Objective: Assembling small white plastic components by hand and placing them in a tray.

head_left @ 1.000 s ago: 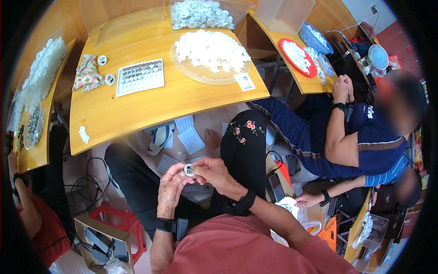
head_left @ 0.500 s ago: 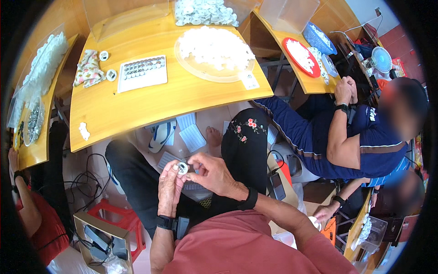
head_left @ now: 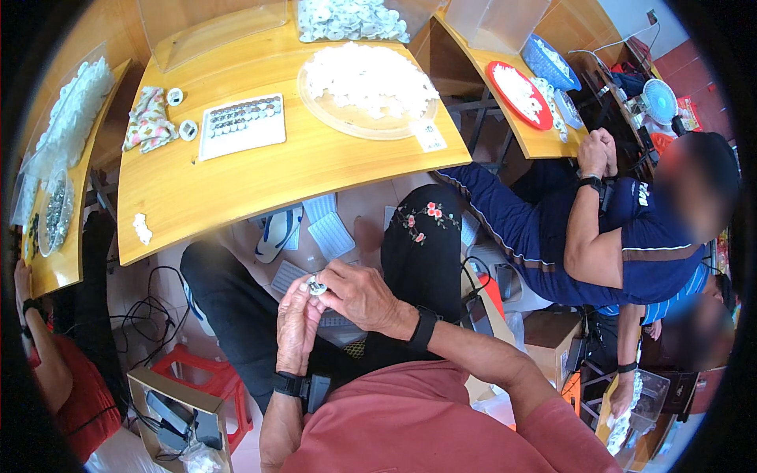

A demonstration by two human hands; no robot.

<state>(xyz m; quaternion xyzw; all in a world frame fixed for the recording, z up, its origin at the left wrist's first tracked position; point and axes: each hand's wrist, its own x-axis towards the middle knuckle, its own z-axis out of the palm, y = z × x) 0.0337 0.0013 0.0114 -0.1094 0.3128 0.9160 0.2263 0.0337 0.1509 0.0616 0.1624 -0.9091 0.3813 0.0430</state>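
Disc sits between the fingertips of the left hand and right hand, both pinching it.

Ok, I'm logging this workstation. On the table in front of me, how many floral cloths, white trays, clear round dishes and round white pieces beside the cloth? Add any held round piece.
Held round white piece: 1
Round white pieces beside cloth: 2
Floral cloth: 1
White tray: 1
Clear round dish: 1
Total: 6
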